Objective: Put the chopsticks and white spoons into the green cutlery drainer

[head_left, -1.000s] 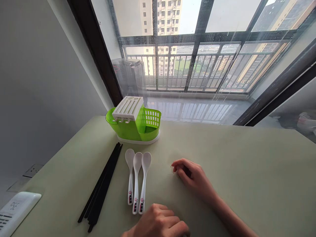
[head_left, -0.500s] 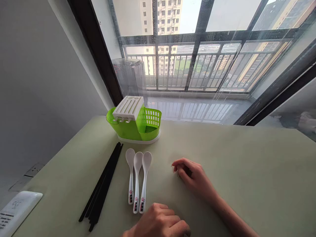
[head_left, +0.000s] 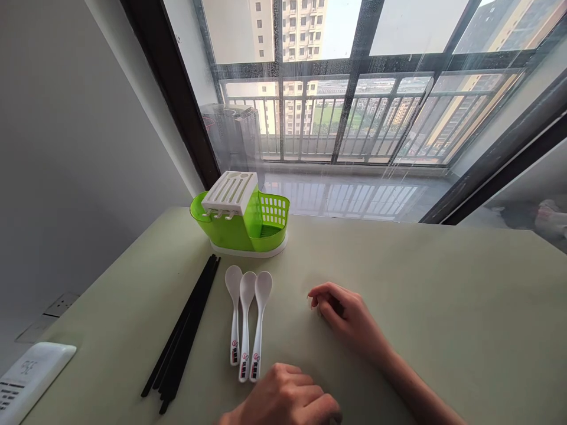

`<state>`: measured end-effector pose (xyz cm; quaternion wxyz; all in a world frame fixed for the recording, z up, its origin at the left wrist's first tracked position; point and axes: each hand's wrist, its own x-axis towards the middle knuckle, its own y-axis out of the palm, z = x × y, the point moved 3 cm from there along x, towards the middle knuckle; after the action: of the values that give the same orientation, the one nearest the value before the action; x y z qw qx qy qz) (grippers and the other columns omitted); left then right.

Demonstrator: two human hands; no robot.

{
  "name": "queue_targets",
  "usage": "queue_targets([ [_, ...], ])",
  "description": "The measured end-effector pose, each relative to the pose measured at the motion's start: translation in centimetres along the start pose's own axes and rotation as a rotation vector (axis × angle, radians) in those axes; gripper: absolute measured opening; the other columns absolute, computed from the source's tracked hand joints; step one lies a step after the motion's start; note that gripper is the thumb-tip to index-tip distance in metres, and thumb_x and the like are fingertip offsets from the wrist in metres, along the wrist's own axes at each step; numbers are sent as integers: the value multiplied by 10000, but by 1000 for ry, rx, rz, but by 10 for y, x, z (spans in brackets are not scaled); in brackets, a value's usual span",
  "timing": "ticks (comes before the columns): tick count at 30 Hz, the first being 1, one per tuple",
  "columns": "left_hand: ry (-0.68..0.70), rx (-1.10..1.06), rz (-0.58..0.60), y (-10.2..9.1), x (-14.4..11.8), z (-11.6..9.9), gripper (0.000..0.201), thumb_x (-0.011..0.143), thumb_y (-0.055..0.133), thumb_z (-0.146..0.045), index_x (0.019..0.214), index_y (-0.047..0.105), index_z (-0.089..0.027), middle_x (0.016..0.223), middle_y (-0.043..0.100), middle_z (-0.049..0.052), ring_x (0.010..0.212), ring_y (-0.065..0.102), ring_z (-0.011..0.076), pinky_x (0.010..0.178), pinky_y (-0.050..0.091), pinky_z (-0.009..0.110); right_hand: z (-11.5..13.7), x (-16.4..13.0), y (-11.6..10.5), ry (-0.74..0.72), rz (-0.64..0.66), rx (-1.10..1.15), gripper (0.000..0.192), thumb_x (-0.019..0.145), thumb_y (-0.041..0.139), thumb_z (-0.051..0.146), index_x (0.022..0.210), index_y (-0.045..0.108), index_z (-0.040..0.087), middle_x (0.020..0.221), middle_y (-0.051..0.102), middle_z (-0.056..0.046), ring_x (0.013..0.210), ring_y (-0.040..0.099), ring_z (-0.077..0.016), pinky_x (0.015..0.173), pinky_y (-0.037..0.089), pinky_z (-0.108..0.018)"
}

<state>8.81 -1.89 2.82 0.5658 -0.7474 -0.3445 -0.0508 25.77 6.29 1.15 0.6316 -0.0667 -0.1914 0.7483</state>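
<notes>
My left hand [head_left: 286, 394] rests at the front edge of the view with its fingers curled under, just below the spoon handles and apart from them. On the table to the right lies my right hand [head_left: 348, 313], loosely curled with the thumb tucked toward the fingers. Nothing shows in either hand. Three white spoons [head_left: 247, 319] lie side by side, bowls away from me and printed handle ends toward me. Left of them is a bundle of black chopsticks [head_left: 186, 336], set at a slant. Behind stands a green utensil caddy [head_left: 230, 233] with a white slotted top and small hooks.
A white remote control [head_left: 31, 375] with a small display lies at the left table edge. The pale green tabletop [head_left: 443, 295] reaches back to a window [head_left: 354, 118] with dark frames. A grey wall [head_left: 88, 177] rises at the left, with a socket [head_left: 62, 304] low down.
Both hands, the spoons, the chopsticks and the caddy keep their places. Digits on the remote control's display now read more clearly.
</notes>
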Motion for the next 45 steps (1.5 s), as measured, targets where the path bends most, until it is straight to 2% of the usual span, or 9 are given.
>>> queue_targets([
  [7,27,-32,37,-5,3,-1,226,999,474,-141,814,590,-200,541,549,-65,468,483,99,479,322,276,-1,0,0,3,-2,0,200,966,504,215,1008,699,232,855,713,14,657,566,-129,614,430,-242],
  [12,-55,20,-68,-51,8,-4,262,918,443,-21,830,597,-214,538,550,-75,461,504,92,495,371,262,0,1,-1,-1,4,6,198,963,506,211,1008,697,233,860,717,17,652,556,-123,614,426,-240],
  [15,-275,98,-265,-99,-2,3,261,892,494,-33,898,633,-253,659,671,-79,567,632,88,622,503,229,2,1,-2,8,6,-1,203,960,506,207,1004,703,234,868,721,18,665,565,-121,617,426,-237],
  [19,-983,495,-685,-157,-43,22,126,947,553,-302,928,674,-271,793,695,-34,611,638,139,460,458,229,4,1,-2,11,10,-7,210,956,504,202,1003,706,234,871,724,19,654,558,-117,608,422,-236],
  [21,-1161,651,-667,-169,-63,29,203,936,564,-441,1012,677,-290,1001,713,8,787,677,224,544,531,307,4,1,-2,5,8,-15,213,957,501,203,1004,706,234,869,724,20,651,555,-116,608,423,-236],
  [24,-1159,691,-532,-170,-90,43,340,903,529,-562,1080,635,-292,1189,670,74,1068,655,383,870,585,592,2,1,-2,2,8,-15,214,956,501,205,1007,707,232,870,723,18,649,551,-117,610,425,-238],
  [27,-1105,666,-431,-158,-116,57,484,886,498,-616,1176,583,-237,1382,589,174,1342,525,474,1139,380,726,2,1,-2,1,13,-8,211,950,505,205,1008,706,227,871,723,12,651,549,-121,612,425,-240],
  [33,-1275,469,-372,-130,-138,71,801,857,489,-701,1440,450,-154,1562,477,209,1471,434,408,1196,395,610,4,1,-2,-1,11,-9,214,945,500,214,1000,707,222,862,725,3,644,551,-126,614,428,-246],
  [45,-1248,461,-317,-122,-115,61,659,900,481,-613,1367,540,-152,1411,599,166,1379,510,363,1179,429,525,5,3,-2,-16,14,3,214,952,497,213,1005,705,222,870,731,1,663,566,-130,618,431,-245],
])
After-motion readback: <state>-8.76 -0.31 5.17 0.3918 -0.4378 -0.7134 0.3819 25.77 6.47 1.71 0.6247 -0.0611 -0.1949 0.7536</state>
